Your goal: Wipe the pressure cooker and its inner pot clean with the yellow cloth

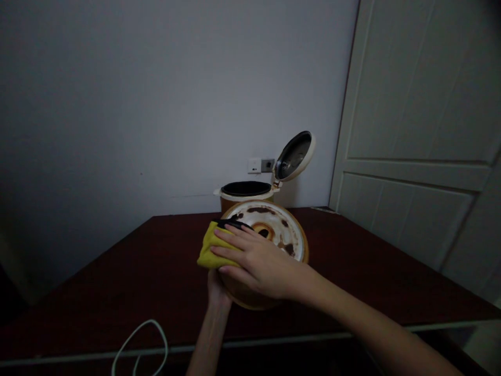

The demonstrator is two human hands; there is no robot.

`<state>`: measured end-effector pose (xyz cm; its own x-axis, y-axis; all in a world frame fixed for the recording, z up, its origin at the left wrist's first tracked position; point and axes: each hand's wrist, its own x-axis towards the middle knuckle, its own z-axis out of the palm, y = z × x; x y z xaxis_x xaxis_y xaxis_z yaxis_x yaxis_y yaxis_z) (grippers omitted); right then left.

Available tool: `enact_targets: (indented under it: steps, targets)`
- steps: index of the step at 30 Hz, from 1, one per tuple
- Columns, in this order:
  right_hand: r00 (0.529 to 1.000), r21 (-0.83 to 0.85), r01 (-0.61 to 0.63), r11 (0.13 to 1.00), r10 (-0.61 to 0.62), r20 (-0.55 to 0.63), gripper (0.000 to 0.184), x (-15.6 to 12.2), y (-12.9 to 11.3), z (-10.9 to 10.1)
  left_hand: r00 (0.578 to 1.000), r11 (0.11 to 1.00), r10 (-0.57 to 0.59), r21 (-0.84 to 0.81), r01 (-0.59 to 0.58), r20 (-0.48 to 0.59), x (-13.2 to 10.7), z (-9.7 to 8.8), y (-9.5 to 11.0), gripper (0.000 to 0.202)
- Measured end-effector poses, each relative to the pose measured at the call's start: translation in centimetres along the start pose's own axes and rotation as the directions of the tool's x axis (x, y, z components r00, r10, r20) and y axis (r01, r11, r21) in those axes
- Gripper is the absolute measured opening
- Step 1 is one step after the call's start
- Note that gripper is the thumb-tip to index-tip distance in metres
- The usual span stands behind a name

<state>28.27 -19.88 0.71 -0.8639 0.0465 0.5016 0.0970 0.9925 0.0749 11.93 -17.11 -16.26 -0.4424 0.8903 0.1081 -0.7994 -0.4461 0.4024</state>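
A round golden-brown vessel [289,230] is held tilted over the table, its whitish round face towards me. Dark brown patches mark that face, and a dark spot sits in its middle; whether it is a pot's underside or a lid I cannot tell. My left hand [217,290] supports it from the lower left, with the fingers hidden behind it. Pressed against the face's left side is a yellow and black cloth [207,253]. My right hand [254,258] lies over this cloth, fingers stretched across it and holding it to the surface.
Behind the vessel stands a rice cooker [246,197] with its lid [295,155] raised. Wall sockets [254,166] are behind it. A white cable [164,339] loops at the front left of the dark red table [117,271]. A pale door [410,136] borders the right side.
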Motion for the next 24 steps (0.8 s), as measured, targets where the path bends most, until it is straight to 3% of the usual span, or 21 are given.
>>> enact_targets:
  steps: [4, 9, 11, 14, 18, 21, 24]
  targets:
    - [0.996, -0.054, -0.04, 0.998, 0.035, -0.085, 0.042, 1.3, 3.6, -0.3, 0.996, 0.996, -0.082, -0.036, 0.081, -0.029, -0.4, 1.9, 0.3, 0.036]
    - [0.951, -0.07, -0.257, 0.964, 0.24, -0.195, 0.041, -1.3, 6.9, -0.7, 0.993, 0.99, -0.118, -0.073, 0.12, 0.025, -0.8, 2.5, 1.0, 0.041]
    - [0.935, -0.056, -0.304, 0.951, 0.287, -0.208, 0.042, -2.9, 6.2, -0.6, 0.994, 0.992, -0.112, -0.057, 0.112, 0.016, -0.9, 2.3, 1.1, 0.04]
    - [0.93, -0.022, -0.329, 0.944, 0.32, -0.181, 0.042, -4.4, 2.9, -0.2, 0.994, 0.994, -0.102, -0.036, 0.101, -0.045, -1.2, 2.4, 1.1, 0.037]
    - [0.973, 0.017, -0.209, 0.978, 0.21, -0.1, 0.04, -3.4, -0.8, 0.2, 0.987, 0.993, -0.119, -0.007, 0.119, -0.105, -1.6, 3.0, 1.0, 0.033]
    - [0.985, 0.006, -0.128, 0.992, 0.128, -0.116, 0.041, -1.2, 0.2, 0.1, 0.986, 0.991, -0.131, -0.006, 0.131, -0.104, -1.6, 3.4, 0.9, 0.035]
    - [0.964, -0.053, -0.191, 0.98, 0.177, -0.199, 0.042, -0.1, 3.4, -0.3, 0.988, 0.988, -0.153, -0.034, 0.152, -0.033, -1.3, 3.4, 0.9, 0.04]
